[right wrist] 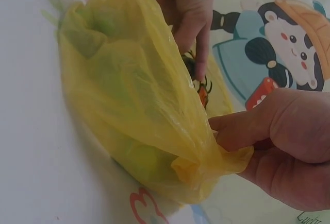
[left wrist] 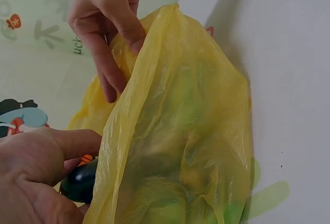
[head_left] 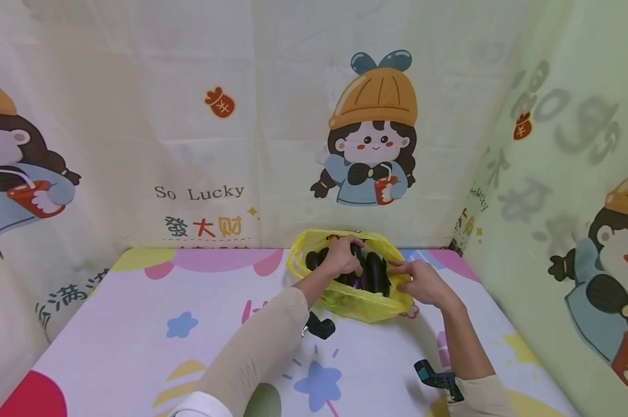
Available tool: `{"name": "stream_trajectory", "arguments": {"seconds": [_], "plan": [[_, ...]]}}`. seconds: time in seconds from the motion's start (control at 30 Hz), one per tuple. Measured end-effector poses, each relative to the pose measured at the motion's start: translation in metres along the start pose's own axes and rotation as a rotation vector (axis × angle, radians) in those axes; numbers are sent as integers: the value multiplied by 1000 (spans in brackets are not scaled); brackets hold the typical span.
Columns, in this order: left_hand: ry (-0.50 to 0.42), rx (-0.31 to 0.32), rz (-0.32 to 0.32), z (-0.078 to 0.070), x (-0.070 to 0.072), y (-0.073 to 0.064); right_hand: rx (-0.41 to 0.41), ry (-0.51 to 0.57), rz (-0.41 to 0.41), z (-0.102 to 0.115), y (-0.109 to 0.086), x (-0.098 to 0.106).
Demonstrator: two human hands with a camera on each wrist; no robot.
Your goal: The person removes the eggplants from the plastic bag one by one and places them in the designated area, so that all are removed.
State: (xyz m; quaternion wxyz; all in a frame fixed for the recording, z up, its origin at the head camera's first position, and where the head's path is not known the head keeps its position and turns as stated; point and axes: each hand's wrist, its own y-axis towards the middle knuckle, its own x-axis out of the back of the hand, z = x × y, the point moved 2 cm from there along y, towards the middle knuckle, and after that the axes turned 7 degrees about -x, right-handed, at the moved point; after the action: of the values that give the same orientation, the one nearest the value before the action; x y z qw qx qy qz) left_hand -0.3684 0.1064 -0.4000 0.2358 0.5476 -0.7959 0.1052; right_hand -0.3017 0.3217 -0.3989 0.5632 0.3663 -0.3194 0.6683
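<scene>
The head view shows a yellow plastic bag (head_left: 366,310) of dark eggplants (head_left: 374,273) on the table (head_left: 136,324), left hand (head_left: 342,255) inside, right hand (head_left: 425,282) at the rim; the left wrist view, the left hand curled round one partly hidden eggplant (left wrist: 81,182); the right wrist view, the right hand pinching bunched plastic.

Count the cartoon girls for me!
3: a left girl and a right girl, both cut off by the picture's edges, and a middle girl above the yellow bag. More may be off-camera.
</scene>
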Motion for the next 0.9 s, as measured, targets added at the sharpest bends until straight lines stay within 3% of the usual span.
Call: {"name": "stream_trajectory", "arguments": {"seconds": [0.43,0.57,0.9], "plan": [[-34,22,-31,5,1,4,1,-14,2,3,-2,1],[-95,71,-31,8,2,7,-1,-18,0,2,-2,1],[-370,180,-29,2,12,-2,4,-36,-9,1,-1,2]]}}
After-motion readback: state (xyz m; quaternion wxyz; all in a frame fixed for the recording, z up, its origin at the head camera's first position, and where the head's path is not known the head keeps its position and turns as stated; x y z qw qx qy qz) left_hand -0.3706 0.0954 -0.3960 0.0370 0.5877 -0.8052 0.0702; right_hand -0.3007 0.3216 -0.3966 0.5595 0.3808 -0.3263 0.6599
